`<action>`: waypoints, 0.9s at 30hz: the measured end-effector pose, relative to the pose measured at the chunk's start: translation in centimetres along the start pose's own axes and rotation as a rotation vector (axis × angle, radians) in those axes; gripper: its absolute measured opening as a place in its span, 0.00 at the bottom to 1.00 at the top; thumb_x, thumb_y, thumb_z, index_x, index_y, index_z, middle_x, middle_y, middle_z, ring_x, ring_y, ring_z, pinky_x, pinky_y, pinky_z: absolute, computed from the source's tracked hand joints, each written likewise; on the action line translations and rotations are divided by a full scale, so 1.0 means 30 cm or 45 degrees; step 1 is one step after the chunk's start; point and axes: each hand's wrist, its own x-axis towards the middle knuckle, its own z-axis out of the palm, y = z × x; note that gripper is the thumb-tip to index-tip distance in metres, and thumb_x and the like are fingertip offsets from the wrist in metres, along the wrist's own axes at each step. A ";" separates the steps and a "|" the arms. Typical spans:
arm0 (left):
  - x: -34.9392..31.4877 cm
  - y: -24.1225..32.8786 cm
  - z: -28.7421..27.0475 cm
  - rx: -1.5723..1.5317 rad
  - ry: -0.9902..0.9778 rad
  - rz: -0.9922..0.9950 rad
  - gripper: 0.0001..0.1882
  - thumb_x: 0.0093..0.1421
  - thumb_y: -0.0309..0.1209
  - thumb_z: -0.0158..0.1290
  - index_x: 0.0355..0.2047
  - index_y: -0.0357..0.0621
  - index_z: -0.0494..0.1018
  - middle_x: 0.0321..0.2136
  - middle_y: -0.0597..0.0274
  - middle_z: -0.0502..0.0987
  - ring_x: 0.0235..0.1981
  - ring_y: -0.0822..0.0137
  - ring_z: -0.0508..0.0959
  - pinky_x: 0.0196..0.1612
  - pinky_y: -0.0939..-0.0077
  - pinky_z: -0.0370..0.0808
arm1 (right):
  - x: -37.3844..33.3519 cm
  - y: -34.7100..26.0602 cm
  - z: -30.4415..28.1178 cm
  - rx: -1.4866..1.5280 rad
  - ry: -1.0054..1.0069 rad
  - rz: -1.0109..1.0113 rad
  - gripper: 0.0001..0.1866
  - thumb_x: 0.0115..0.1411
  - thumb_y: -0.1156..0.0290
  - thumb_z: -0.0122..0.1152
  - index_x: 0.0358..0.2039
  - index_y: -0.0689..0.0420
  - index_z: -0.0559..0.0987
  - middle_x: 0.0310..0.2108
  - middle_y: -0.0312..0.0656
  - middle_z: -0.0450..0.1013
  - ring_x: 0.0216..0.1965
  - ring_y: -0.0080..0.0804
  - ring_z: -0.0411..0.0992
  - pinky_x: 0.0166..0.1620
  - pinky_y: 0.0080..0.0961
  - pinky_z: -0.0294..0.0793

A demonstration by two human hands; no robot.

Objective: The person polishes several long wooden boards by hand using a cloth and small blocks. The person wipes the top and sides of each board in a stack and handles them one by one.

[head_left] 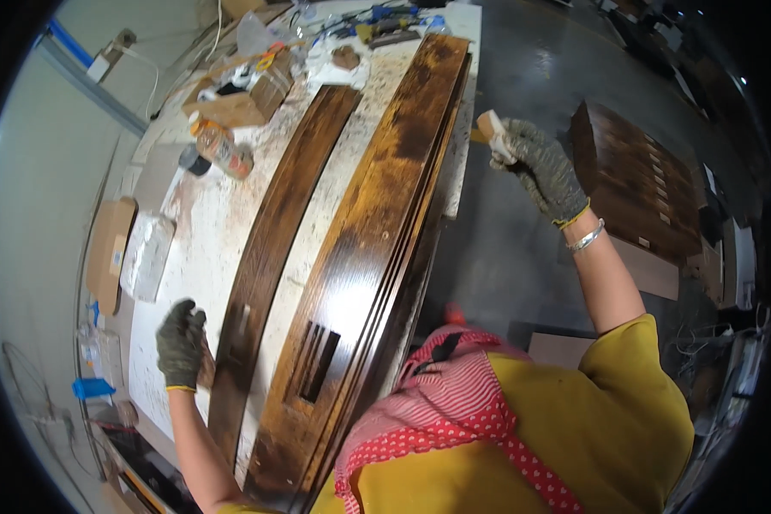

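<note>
My right hand (544, 171), in a dark mottled work glove with a yellow cuff, is raised over the floor beyond the table's right edge. Its fingers are closed on a small tan-and-white block (493, 135). My left hand (180, 344), gloved alike, is at the left of the narrow curved board (274, 201), with its fingers curled. A brownish thing (206, 367) shows beside that palm, partly hidden. To the right of the narrow board lies a wider brown moulded board (364, 231), glossy, with darker patches and a rectangular slot near me.
The white table (188, 265) is stained with brown specks. On it stand a clear bottle (223, 150), a dark-lidded jar (194, 160), an open carton (231, 103) and, at the far end, several tools (385, 26). Stacked brown panels (634, 180) stand on the floor at right.
</note>
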 end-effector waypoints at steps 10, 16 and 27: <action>-0.123 0.641 -0.260 -0.166 0.349 -0.184 0.16 0.63 0.28 0.57 0.51 0.40 0.75 0.45 0.58 0.79 0.48 0.67 0.77 0.52 0.72 0.74 | 0.270 0.034 -0.168 0.166 -0.145 -0.114 0.20 0.64 0.67 0.58 0.54 0.61 0.72 0.50 0.41 0.72 0.50 0.29 0.72 0.53 0.34 0.75; 0.006 0.913 0.070 -0.292 0.328 -0.123 0.19 0.59 0.27 0.60 0.51 0.38 0.72 0.42 0.56 0.78 0.42 0.68 0.78 0.48 0.72 0.74 | 0.505 -0.054 -0.086 0.053 -0.297 -0.146 0.21 0.60 0.74 0.61 0.53 0.63 0.72 0.48 0.42 0.73 0.48 0.31 0.73 0.50 0.28 0.76; 0.567 1.212 0.741 0.569 0.075 0.730 0.06 0.57 0.30 0.55 0.34 0.44 0.73 0.31 0.48 0.74 0.37 0.48 0.75 0.39 0.58 0.75 | 0.977 0.136 -0.045 -1.124 -0.455 -1.352 0.32 0.49 0.90 0.51 0.55 0.53 0.75 0.58 0.47 0.69 0.59 0.46 0.66 0.64 0.37 0.64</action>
